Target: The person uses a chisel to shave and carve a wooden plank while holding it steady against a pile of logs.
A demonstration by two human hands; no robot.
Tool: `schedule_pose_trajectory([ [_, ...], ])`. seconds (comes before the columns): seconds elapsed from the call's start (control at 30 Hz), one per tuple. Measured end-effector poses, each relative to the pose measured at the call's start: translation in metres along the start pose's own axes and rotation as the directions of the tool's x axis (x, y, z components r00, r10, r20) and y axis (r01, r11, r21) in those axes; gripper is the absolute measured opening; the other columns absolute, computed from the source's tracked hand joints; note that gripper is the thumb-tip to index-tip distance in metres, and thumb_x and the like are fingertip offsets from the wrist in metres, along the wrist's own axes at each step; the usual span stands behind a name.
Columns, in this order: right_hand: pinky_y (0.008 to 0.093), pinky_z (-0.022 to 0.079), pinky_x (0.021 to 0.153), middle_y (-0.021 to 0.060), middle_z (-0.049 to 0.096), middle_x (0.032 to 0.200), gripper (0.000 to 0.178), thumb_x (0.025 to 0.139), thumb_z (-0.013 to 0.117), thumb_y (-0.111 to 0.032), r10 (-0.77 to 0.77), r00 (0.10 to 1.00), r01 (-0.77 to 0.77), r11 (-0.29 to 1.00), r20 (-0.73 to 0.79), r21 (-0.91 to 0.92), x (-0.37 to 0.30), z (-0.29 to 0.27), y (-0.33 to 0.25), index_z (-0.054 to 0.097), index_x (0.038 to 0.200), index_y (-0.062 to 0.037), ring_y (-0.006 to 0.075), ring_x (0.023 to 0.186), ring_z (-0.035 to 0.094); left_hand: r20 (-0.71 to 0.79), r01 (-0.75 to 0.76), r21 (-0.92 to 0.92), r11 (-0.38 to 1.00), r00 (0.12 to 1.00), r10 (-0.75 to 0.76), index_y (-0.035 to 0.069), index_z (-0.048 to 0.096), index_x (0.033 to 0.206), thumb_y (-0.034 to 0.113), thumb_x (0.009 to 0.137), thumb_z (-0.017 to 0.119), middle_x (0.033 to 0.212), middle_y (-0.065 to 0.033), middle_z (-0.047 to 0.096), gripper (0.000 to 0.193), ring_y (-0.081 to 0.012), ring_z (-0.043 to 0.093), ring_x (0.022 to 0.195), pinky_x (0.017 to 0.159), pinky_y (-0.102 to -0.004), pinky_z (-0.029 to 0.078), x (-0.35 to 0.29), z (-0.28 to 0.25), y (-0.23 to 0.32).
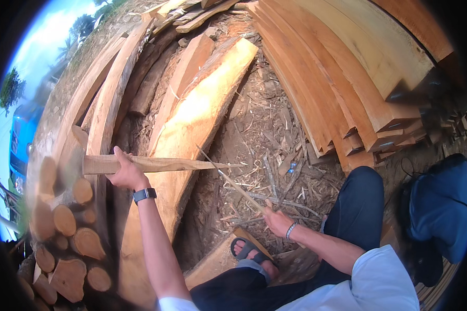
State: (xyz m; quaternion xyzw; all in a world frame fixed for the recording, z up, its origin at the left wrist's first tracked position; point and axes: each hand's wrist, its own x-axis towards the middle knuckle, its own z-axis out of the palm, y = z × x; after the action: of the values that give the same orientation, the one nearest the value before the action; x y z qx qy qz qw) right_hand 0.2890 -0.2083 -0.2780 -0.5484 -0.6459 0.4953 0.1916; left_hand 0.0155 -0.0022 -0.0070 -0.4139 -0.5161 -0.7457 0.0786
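Observation:
My left hand (128,174) is closed around a tapered wooden stake (174,164), gripping it near its wide end. The stake lies level across a big pale plank (184,137), its narrow point reaching to the right. In my right hand (278,222) is a long thin strip (238,188), light brown and slanting up to the left. Its far part crosses the stake close to the point. Whether this strip is a stick or a blade seen edge-on, I cannot tell. The fingers of both hands are partly hidden behind what they hold.
Stacked sawn beams (342,93) rise at the right. Cut round logs (70,249) are piled at the lower left, below long timbers (109,109). Wood chips (267,150) litter the ground. My sandalled foot (251,254) rests by another plank (213,259). Dark blue cloth (443,202) lies far right.

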Motion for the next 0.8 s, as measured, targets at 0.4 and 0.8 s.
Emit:
schedule_pose_trajectory([
  [0.4,0.0577,0.051,0.077,0.0343,0.064,0.084,0.032,0.099,0.045,-0.025,0.088,0.996,-0.088,0.993,-0.006,-0.079,0.005,0.005,0.013,0.05,0.11,0.0049,0.0512,0.084,0.064,0.071,-0.012,-0.091,0.996,0.997,0.019,-0.006,0.056,0.099,0.017,0.087,0.075,0.078,-0.0139,0.068,0.033,-0.0175,0.066,0.064,0.06,-0.0313,0.055,-0.002,0.004,0.007],
  [0.8,0.0568,0.048,0.08,0.0343,0.063,0.087,0.035,0.098,0.047,-0.027,0.0,0.998,-0.009,0.991,-0.067,-0.133,0.016,0.018,0.027,0.055,0.099,0.0064,0.0507,0.09,0.062,0.098,0.025,-0.039,0.999,0.995,-0.021,-0.005,0.057,0.1,0.026,0.081,0.08,0.08,-0.0149,0.07,0.043,-0.0224,0.07,0.067,0.064,-0.0325,0.055,-0.003,0.003,0.008],
])
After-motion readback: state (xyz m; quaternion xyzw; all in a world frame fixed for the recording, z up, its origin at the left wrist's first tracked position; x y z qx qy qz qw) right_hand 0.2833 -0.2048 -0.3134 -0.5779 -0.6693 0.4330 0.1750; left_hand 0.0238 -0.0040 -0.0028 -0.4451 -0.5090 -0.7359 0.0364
